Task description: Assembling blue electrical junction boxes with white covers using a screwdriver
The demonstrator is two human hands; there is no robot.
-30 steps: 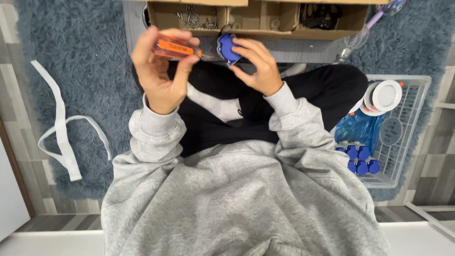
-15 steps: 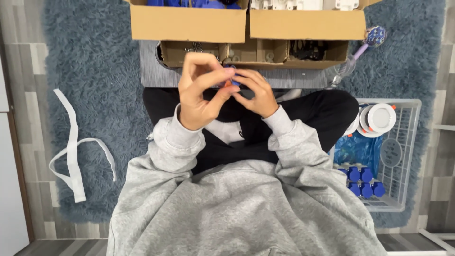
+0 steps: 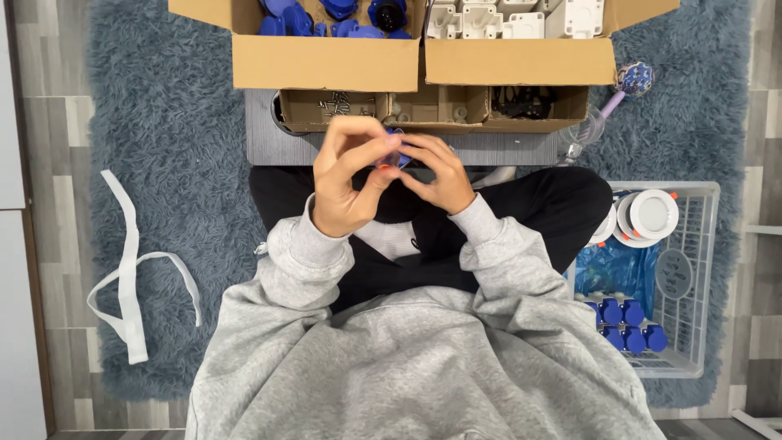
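Small blue part [image 3: 397, 157] – pinched between both hands above the lap, mostly hidden | left hand [image 3: 349, 181] fingers curled, gripping it | right hand [image 3: 440, 175] grasping it too | cardboard boxes [image 3: 326, 61] just ahead – white wire basket [image 3: 700, 269] at the right.

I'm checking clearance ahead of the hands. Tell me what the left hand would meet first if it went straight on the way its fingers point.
The left hand points up and right, its fingers closed on a small blue part. Going on, it would probably meet the low cardboard tray just beyond, though depth is unclear from overhead.
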